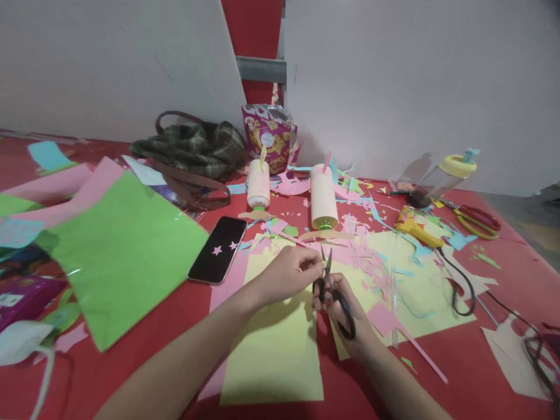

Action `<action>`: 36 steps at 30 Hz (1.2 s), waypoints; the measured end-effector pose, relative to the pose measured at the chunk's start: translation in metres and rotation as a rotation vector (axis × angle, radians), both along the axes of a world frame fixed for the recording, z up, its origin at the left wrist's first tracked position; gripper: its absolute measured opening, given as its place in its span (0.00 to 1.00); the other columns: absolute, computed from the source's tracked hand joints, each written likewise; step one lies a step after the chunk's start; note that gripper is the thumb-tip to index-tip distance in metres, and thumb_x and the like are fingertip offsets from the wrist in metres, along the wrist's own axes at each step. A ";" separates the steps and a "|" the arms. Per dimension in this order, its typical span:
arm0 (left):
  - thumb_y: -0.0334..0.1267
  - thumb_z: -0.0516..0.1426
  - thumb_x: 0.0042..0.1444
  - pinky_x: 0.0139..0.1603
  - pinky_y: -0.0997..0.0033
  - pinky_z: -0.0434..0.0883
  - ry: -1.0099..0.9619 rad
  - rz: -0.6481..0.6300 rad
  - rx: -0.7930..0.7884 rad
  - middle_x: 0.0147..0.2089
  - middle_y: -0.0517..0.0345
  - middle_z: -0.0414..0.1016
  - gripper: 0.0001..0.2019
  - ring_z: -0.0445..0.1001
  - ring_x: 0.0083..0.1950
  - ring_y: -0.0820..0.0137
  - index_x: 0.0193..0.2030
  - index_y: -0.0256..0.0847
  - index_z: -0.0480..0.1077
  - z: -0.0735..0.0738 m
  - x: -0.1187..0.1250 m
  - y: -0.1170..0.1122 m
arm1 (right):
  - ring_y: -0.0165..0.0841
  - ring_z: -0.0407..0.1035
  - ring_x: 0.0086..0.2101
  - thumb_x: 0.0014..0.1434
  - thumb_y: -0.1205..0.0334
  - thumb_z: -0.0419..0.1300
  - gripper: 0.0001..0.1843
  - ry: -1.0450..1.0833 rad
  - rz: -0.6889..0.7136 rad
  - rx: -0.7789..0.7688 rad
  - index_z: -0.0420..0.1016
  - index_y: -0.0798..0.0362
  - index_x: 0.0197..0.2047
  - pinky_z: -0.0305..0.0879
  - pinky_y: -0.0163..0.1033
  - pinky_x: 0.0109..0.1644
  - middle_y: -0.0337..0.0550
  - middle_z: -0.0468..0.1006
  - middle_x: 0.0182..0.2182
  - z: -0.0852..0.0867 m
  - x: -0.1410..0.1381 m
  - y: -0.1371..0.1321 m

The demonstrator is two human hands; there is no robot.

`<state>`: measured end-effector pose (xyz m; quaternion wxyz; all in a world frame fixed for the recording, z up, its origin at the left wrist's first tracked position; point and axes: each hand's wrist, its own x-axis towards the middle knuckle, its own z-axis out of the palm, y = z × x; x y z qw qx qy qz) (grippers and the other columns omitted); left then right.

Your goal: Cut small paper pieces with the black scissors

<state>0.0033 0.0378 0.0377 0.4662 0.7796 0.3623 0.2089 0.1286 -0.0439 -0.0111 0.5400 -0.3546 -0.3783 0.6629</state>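
The left hand (286, 273) is pinching its fingers (311, 266) together on a small paper scrap (325, 270). The scrap is sitting right at the fingertips, between the slightly parted blades of the black scissors (333, 293), and is mostly hidden, so its shape and colour are hard to tell. The right hand (353, 319) is gripping the scissors, its fingers clamped through the handle loops and the blades pointing up and away from the palm. The scrap is looking very light, thin and floppy, and likely to bend, tear or slip, so it is probably best pinched by an edge close beside the blades. The scissors are stiff and hard, sharp at the tips, and safest taken by the loops. Directly beneath both sets of fingers a yellow sheet (271, 356) is lying flat on the red bench (144, 356). Beyond the left fingers a phone (217, 249) is resting face up. Further past the fingertips two paper-wrapped bottles (324, 198) are standing among cuttings, and out past the right fingers a glue gun (413, 227) is lying.
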 end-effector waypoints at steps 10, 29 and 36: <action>0.32 0.46 0.49 0.24 0.80 0.53 0.051 -0.060 0.005 0.20 0.65 0.56 0.08 0.55 0.23 0.79 0.21 0.36 0.58 0.007 -0.005 0.004 | 0.27 0.54 0.25 0.47 0.50 0.56 0.15 -0.030 0.024 0.001 0.56 0.48 0.32 0.51 0.34 0.29 0.36 0.60 0.28 -0.001 0.002 0.000; 0.30 0.45 0.46 0.23 0.80 0.53 0.154 -0.210 0.043 0.19 0.65 0.58 0.08 0.56 0.23 0.80 0.20 0.35 0.62 0.015 -0.020 0.014 | 0.23 0.53 0.19 0.44 0.50 0.58 0.17 -0.034 0.108 -0.110 0.55 0.49 0.30 0.48 0.30 0.20 0.35 0.61 0.26 0.003 0.000 -0.002; 0.31 0.45 0.46 0.23 0.80 0.52 0.169 -0.246 0.050 0.19 0.65 0.57 0.08 0.55 0.22 0.80 0.20 0.35 0.60 0.014 -0.020 0.014 | 0.23 0.56 0.17 0.44 0.53 0.59 0.17 -0.017 -0.018 -0.081 0.54 0.49 0.29 0.50 0.30 0.20 0.33 0.64 0.23 -0.003 0.001 -0.001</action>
